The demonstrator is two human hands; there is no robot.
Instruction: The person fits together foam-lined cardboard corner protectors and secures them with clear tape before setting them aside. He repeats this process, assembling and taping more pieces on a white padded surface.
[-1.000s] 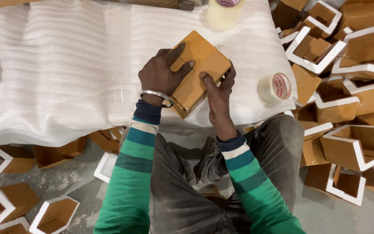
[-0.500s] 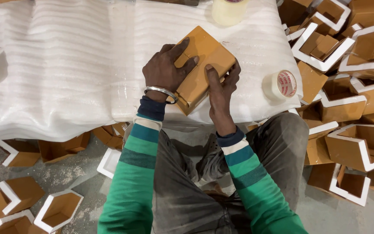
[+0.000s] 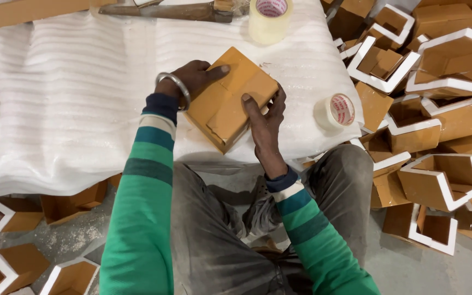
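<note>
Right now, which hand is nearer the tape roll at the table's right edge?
Right hand: it grips the brown block beside that tape roll. Left hand holds the block's far side.

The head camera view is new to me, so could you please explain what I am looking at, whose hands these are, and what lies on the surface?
There is no machine here. The picture comes from a camera worn on a person's head, looking down at their own two bare hands and lap. The left hand, with a metal bangle at the wrist, and the right hand both grip an orange-brown block, tilted over the near edge of a white ribbed foam sheet. On the sheet stand two tape rolls: one at the far edge, one to the right. A long wooden-handled tool lies along the far edge. Many hexagonal brown shells with white rims are piled on the right and on the floor.
</note>
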